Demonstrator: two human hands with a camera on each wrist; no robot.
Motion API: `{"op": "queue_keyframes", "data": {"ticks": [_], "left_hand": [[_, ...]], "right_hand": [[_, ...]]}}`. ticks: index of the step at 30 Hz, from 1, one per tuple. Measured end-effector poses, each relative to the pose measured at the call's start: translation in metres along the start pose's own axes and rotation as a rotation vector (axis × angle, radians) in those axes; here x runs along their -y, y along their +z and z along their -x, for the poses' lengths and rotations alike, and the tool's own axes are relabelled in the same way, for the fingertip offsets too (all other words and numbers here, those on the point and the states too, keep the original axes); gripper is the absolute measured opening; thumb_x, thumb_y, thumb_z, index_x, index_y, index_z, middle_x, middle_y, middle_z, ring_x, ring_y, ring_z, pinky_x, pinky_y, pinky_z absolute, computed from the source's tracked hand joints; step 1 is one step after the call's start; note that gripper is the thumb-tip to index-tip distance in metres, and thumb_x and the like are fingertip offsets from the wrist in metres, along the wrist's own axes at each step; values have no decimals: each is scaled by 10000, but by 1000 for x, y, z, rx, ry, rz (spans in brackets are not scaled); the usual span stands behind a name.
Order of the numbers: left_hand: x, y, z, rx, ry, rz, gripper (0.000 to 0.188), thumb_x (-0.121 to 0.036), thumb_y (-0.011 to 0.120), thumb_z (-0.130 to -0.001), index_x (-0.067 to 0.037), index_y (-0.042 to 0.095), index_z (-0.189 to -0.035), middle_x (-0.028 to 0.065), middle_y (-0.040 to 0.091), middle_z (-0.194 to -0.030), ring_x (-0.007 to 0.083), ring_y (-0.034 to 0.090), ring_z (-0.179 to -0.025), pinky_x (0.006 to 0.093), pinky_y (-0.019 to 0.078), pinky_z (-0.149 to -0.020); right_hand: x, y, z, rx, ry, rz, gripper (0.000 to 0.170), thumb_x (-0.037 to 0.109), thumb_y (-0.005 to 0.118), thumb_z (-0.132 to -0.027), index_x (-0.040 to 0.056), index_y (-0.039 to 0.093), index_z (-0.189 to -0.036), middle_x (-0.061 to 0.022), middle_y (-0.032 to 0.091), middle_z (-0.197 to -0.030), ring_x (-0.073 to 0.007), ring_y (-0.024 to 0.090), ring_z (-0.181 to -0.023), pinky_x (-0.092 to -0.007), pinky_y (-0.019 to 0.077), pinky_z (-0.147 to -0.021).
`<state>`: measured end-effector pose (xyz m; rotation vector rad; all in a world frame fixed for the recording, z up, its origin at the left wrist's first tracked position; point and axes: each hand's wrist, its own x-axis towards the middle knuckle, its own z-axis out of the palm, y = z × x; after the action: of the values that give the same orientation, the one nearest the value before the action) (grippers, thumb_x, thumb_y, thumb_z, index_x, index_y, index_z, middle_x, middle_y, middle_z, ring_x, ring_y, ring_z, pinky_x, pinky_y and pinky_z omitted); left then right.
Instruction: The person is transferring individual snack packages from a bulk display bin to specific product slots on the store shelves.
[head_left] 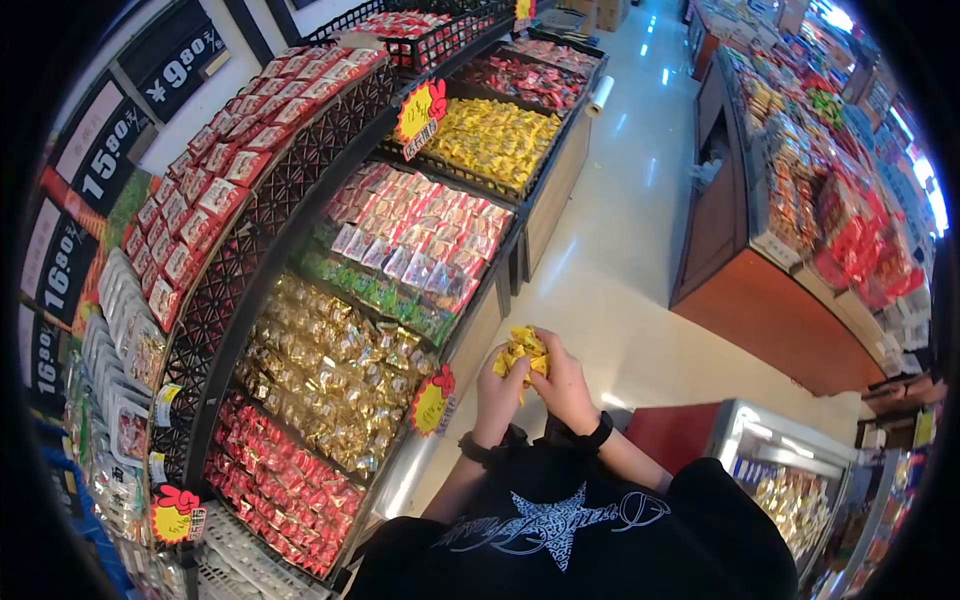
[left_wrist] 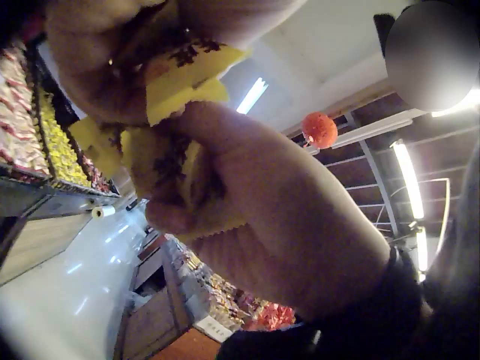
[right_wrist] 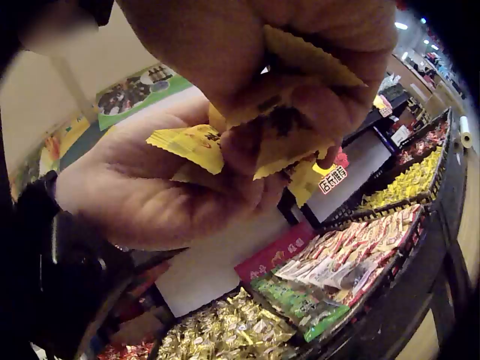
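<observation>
Both hands meet in front of the dark shirt in the head view, the left hand (head_left: 492, 402) and the right hand (head_left: 568, 388) curled round a bunch of yellow-wrapped candies (head_left: 520, 352). Up close in the left wrist view, the left hand (left_wrist: 97, 52) is at the top and the right hand (left_wrist: 277, 195) lies below it, with yellow wrappers (left_wrist: 187, 79) sticking out between the fingers. From the right wrist, yellow packets (right_wrist: 195, 146) show between the right hand (right_wrist: 300, 52) above and the left hand (right_wrist: 157, 180) below. The palms are hidden.
Sloping shelves on the left hold gold candies (head_left: 325, 365), red candies (head_left: 275, 475) and a bin of yellow candies (head_left: 490, 135). A tiled aisle (head_left: 610, 210) runs ahead. A wooden counter (head_left: 770, 310) and a freezer case (head_left: 780, 450) stand on the right.
</observation>
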<state>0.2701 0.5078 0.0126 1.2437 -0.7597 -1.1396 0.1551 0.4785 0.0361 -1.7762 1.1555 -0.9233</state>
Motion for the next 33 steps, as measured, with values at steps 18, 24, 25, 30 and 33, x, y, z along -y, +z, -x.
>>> {"op": "queue_keyframes", "data": {"ticks": [18, 24, 25, 30, 33], "left_hand": [[-30, 160, -215, 1, -124, 382, 268, -163, 561, -883, -13, 540, -1103, 39, 594, -974, 97, 581, -848, 226, 471, -698], [-8, 174, -275, -11, -194, 391, 272, -158, 573, -884, -9, 542, -1110, 32, 596, -988, 103, 584, -884, 233, 481, -734], [-11, 175, -286, -24, -190, 402, 273, -156, 572, -884, -9, 542, -1112, 33, 597, -989, 104, 585, -882, 234, 484, -731], [-22, 161, -349, -84, -121, 397, 286, -144, 565, -883, -5, 537, -1131, 39, 600, -1001, 112, 590, -871, 238, 500, -725], [-42, 152, -388, -96, -133, 472, 294, -137, 561, -881, 1, 534, -1139, 42, 602, -1005, 112, 592, -866, 237, 501, -723]], "right_hand": [[-71, -137, -226, -28, -115, -75, 522, 32, 586, -773, 22, 446, -1276, -237, 581, -1096, -388, 579, -985, -386, 468, -833], [-91, -146, -277, 27, 49, -100, 495, 28, 584, -774, 5, 473, -1255, -227, 601, -1066, -362, 596, -974, -362, 476, -832], [-94, -145, -289, 40, 79, -110, 491, 28, 584, -773, 4, 476, -1252, -226, 602, -1064, -360, 597, -973, -361, 476, -832], [-111, -122, -360, 103, 8, -65, 489, 37, 579, -768, 6, 483, -1247, -226, 599, -1072, -357, 597, -972, -355, 478, -825], [-105, -114, -407, 123, -52, -12, 502, 58, 583, -761, 17, 487, -1252, -230, 611, -1022, -353, 613, -906, -359, 487, -783]]}}
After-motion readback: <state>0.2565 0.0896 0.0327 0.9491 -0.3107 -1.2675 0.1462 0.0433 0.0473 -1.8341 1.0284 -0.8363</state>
